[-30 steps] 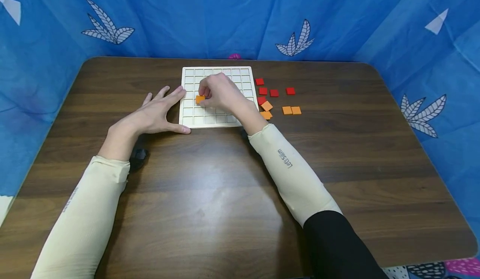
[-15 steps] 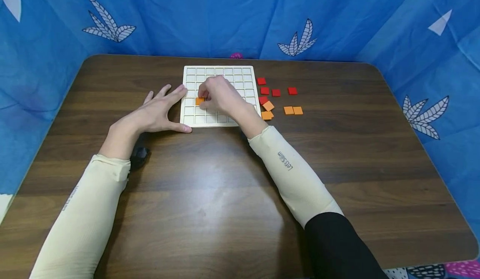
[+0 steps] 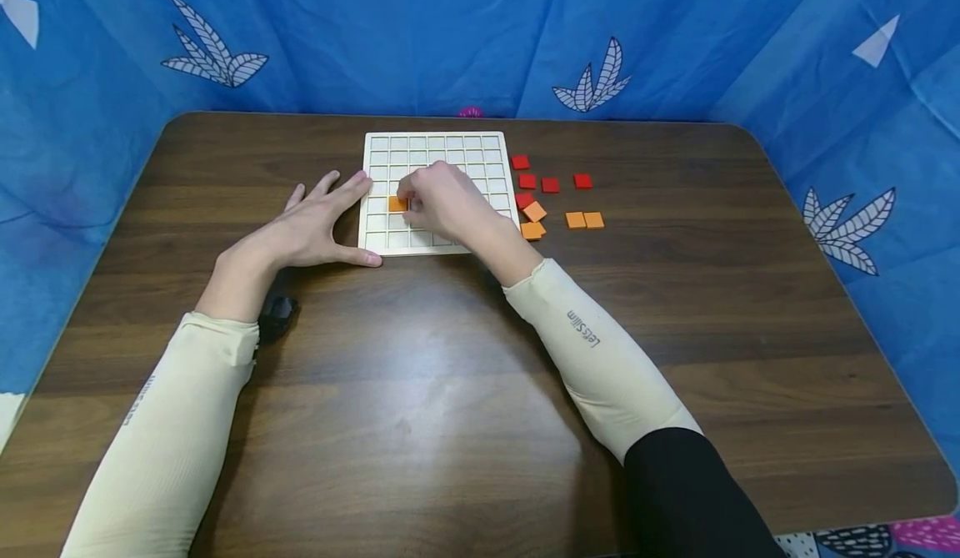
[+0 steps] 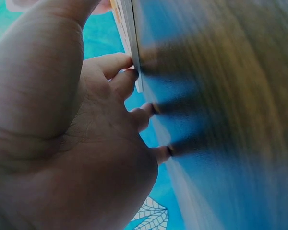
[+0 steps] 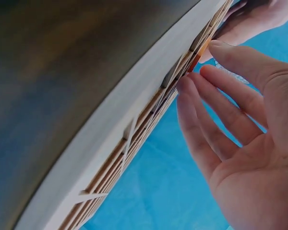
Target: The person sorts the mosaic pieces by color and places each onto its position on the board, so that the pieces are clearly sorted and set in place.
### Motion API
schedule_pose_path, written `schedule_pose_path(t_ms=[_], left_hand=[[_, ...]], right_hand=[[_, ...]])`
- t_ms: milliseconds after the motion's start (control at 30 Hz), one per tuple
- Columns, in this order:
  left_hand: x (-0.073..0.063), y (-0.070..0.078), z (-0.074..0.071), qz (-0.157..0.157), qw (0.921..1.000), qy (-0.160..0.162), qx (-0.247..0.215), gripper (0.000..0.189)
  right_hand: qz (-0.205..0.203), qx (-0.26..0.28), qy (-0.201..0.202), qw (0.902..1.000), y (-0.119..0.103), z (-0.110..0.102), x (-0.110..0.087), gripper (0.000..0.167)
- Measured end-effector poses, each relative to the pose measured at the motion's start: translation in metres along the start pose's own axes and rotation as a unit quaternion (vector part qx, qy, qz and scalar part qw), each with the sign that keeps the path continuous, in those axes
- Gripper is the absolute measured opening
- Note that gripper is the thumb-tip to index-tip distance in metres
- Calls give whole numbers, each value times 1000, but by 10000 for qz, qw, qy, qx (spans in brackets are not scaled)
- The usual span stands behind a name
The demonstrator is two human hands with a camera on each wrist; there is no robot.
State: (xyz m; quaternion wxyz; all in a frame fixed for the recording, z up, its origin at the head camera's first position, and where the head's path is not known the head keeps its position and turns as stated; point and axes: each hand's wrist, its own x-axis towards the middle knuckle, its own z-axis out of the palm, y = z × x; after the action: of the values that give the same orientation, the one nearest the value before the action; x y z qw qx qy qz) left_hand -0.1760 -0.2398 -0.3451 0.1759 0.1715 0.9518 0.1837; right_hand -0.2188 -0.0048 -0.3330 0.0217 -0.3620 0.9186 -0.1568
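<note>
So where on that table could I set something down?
Bare table lies between the left sleeve and right sleeve, and right of the loose red tiles and orange tiles. Crowded: the board under the right hand, and its right edge where those tiles lie.

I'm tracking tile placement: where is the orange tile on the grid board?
In the head view, the orange tile is toward the left side of the white grid board, between the left hand and the right hand.

Head view: I'm seeing glare pooling on wood-grain tabletop [image 3: 420,374], soft shadows falling beside cream arm sleeves [image 3: 168,433]. Left wrist: left hand [image 4: 93,132] showing dim, tabletop blurry. Right wrist: tabletop looking dark, unfocused.
</note>
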Motion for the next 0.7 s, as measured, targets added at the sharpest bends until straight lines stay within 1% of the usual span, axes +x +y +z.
schedule_pose_path(t_ms=[167, 333, 533, 700], left_hand=[[0, 0, 1, 3, 10000, -20, 13, 127], [0, 0, 1, -14, 10000, -17, -9, 127], [0, 1, 0, 8, 10000, 2, -1, 127], [-1, 1, 0, 28, 10000, -32, 11, 127]], right_hand=[[33, 79, 156, 9998, 3, -3, -9, 21], [162, 234, 315, 9991, 14, -9, -21, 24], [427, 342, 701, 9960, 37, -18, -42, 24], [747, 345, 821, 9932, 60, -28, -62, 25]])
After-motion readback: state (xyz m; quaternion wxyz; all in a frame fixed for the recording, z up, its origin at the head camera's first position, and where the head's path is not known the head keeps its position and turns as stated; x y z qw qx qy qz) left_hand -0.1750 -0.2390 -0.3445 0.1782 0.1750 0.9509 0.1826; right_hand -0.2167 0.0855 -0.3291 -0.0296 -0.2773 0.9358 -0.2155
